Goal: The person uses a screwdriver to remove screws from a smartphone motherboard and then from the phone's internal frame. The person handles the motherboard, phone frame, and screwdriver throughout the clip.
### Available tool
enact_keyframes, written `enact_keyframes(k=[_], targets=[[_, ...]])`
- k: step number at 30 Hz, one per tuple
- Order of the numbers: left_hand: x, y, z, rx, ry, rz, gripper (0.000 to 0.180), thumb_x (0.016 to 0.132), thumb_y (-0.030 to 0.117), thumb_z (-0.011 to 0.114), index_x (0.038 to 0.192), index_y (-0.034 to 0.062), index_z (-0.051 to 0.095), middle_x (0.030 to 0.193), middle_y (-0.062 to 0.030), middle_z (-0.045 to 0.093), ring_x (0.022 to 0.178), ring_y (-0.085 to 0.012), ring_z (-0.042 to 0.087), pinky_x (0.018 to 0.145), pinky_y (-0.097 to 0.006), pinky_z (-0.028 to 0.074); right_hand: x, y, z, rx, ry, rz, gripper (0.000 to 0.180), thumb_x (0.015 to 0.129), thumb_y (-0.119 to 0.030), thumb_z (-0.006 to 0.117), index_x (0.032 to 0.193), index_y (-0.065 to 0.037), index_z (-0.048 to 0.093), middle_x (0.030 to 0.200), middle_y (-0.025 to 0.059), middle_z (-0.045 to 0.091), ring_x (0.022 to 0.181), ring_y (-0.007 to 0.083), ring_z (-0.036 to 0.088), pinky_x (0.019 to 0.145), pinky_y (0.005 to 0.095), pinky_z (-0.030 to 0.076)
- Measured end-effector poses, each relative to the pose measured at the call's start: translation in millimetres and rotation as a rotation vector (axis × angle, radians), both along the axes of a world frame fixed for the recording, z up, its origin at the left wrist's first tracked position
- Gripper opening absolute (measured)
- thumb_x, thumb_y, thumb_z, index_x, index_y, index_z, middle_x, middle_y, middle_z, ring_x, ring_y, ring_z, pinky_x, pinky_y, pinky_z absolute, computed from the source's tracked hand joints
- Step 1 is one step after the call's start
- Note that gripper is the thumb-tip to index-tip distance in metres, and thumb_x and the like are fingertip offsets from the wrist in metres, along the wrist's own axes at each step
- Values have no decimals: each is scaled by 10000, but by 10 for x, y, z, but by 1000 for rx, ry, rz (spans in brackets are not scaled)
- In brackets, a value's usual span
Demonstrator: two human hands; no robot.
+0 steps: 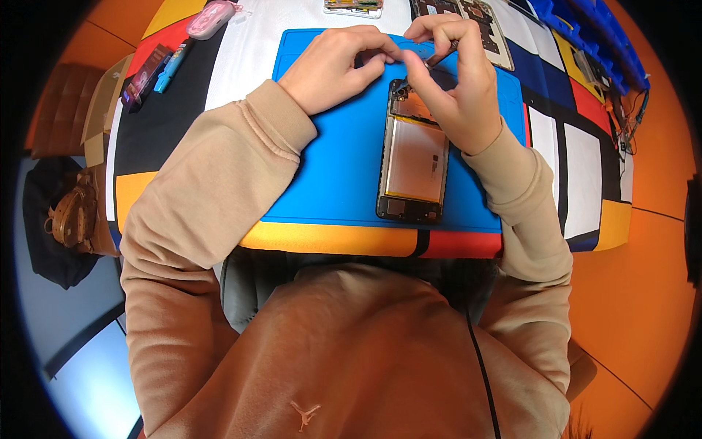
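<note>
Now both hands meet over the opened phone (414, 159) on the blue mat (329, 175): left hand (336, 66) pinches a small part (423, 51), right hand (457, 80) grips a thin tool (441, 53).

An opened smartphone (414, 157), back cover off, lay lengthwise on a blue mat (336, 168), its pale battery and dark frame exposed. A small dark part (431, 53) was pinched above its top end.

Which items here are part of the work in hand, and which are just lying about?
In use: left hand, right hand, opened black smartphone with exposed battery, blue work mat.

Lying about: pink case, blue marker pen, bare circuit board, blue plastic tray.
</note>
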State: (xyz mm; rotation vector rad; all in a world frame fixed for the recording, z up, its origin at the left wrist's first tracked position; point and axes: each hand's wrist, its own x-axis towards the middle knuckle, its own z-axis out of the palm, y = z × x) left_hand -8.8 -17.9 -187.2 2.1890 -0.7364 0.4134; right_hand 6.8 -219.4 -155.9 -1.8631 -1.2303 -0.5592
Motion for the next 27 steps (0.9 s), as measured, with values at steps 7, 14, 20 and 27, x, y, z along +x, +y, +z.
enact_keyframes(k=[7, 14, 20, 27], targets=[[13, 5, -23, -3, 0, -23, 163, 927, 77, 603, 1054, 21, 689, 906, -88, 655, 753, -181, 629, 722, -288, 523, 4, -20, 14, -6, -17, 29, 287, 815, 87, 629, 940, -49, 410, 1064, 157, 623, 923, 198, 606, 849, 291, 496], [16, -1, -25, -2, -6, -21, 160, 927, 87, 603, 1046, 31, 693, 902, -83, 660, 754, -181, 633, 721, -291, 527, 6, -21, 10, -14, -20, 33, 283, 825, 85, 621, 955, -50, 408, 1084, 157, 618, 938, 197, 604, 875, 287, 492], [9, 13, -16, 19, -14, -25, 167, 928, 89, 601, 1056, 34, 693, 911, -85, 666, 765, -185, 640, 732, -292, 532, 13, -17, 2, -15, -16, 19, 292, 829, 86, 622, 968, -50, 405, 1086, 157, 616, 943, 193, 601, 882, 284, 489], [2, 11, -6, 31, -15, -22, 177, 926, 88, 601, 1065, 36, 697, 930, -99, 670, 780, -192, 645, 744, -298, 535, 21, -33, 2, -14, -14, 56, 287, 840, 79, 615, 978, -52, 401, 1095, 140, 617, 884, 146, 584, 792, 264, 487]])
